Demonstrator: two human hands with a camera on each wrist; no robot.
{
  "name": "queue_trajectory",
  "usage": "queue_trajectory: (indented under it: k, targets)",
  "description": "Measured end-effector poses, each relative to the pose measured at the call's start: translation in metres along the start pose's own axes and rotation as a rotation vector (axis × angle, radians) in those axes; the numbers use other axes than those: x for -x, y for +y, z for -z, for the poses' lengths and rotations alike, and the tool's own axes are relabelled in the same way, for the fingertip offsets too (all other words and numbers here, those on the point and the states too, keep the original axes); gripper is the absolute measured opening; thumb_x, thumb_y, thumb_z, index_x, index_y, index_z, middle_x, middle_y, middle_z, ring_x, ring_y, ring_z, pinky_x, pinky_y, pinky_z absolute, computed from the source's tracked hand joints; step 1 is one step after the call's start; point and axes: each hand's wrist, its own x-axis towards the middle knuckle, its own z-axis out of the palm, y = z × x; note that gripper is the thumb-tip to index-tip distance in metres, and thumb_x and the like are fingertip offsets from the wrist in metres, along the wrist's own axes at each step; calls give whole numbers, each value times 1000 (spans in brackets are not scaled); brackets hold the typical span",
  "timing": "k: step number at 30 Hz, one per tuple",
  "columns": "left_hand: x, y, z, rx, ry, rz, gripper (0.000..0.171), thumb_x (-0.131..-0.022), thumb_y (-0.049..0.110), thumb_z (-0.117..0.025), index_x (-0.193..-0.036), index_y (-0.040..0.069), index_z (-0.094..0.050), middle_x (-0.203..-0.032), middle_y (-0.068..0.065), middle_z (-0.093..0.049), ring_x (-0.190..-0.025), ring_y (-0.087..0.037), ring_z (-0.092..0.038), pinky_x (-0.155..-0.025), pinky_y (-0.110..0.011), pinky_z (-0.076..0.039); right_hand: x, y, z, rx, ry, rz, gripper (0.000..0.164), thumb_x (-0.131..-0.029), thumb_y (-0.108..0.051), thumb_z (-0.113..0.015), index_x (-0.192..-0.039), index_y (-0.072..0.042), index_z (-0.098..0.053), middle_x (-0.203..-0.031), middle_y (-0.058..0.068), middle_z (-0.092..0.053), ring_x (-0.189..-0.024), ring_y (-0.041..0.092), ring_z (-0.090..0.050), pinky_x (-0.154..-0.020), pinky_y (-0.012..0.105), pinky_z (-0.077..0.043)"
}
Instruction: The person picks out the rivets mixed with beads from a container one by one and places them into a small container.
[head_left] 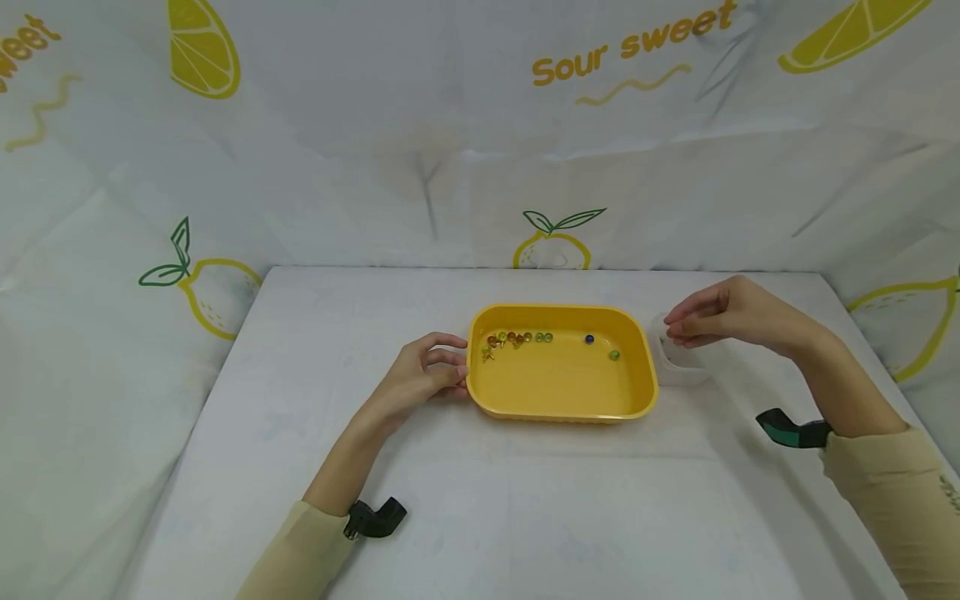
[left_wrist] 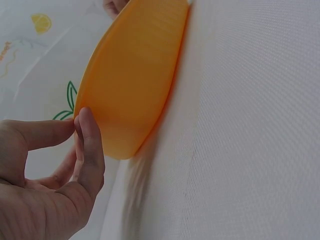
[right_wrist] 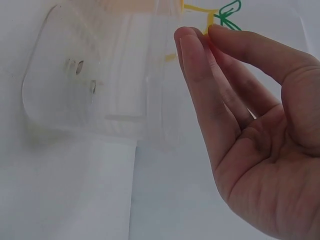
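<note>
A yellow plastic tray (head_left: 562,400) sits on the white table. Several glass marbles (head_left: 538,337), amber and green, lie along its back left, with small gold-coloured pieces (head_left: 487,354) beside them. A dark blue marble (head_left: 589,339) and a green marble (head_left: 614,355) are on the right side. My left hand (head_left: 431,367) pinches the tray's left rim between thumb and fingers. My right hand (head_left: 712,317) is above a translucent container (right_wrist: 115,95) right of the tray, thumb and fingertips close together. Whether something small is between them is hidden. Small dark marks show through the container's base.
White cloth (head_left: 375,192) with lemon prints rises behind the table and at both sides. The tray's right end stands close beside the container. White tabletop (head_left: 487,517) stretches in front of the tray.
</note>
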Motion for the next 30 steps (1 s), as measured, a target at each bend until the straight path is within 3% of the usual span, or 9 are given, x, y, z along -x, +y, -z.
queue_trajectory:
  k: [13,30]
  targets:
    - [0,0,1,-3,3,7,47,-99,2,-67,-145,6,-57,-126,-24,-69,-89,-21,-77,-89,-37,-70,-7,-17,-6,-18,37,79,37,-104,-23,-75,-130,3,-73,-107,-1,-85,-98,15,-83,-87,20,-66]
    - [0,0,-1,-5,7,7,47,-99,1,-68,-144,7,-57,-125,-23,-69,-90,-22,-77,-89,-40,-71,-22,-53,-31,-105,90,115,40,-98,-26,-83,-129,-3,-75,-111,2,-84,-103,23,-82,-93,31,-69]
